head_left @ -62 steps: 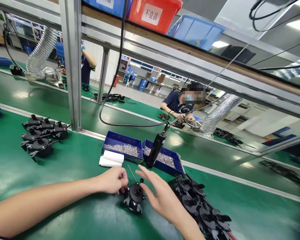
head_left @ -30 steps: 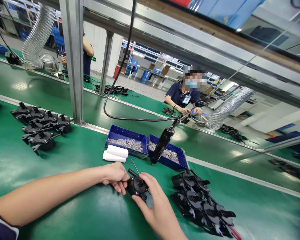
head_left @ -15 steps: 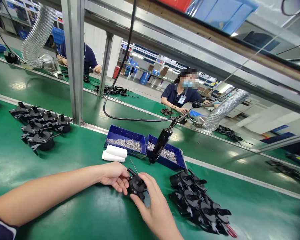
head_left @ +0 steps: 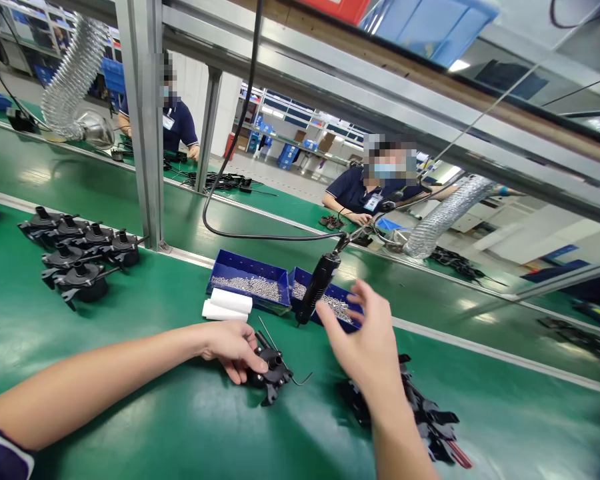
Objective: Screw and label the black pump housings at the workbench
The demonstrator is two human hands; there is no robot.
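Note:
My left hand (head_left: 233,348) grips a small black plastic pump-like part (head_left: 270,371) that rests on the green belt (head_left: 130,333). A thin wire sticks out of the part. My right hand (head_left: 367,337) is raised in the air with fingers spread, holding nothing. It hovers just right of a black electric screwdriver (head_left: 315,288) hanging on a cable, in front of two blue trays of small screws (head_left: 247,285).
A pile of black parts (head_left: 420,417) lies at the right under my right forearm. Several assembled black parts (head_left: 75,257) stand at the left. Two white rolls (head_left: 225,305) lie by the trays. A metal post (head_left: 143,127) rises behind. Other people work across the line.
My right hand has let go of the black part and risen toward the hanging screwdriver. My left hand keeps hold of the part, which is now tilted.

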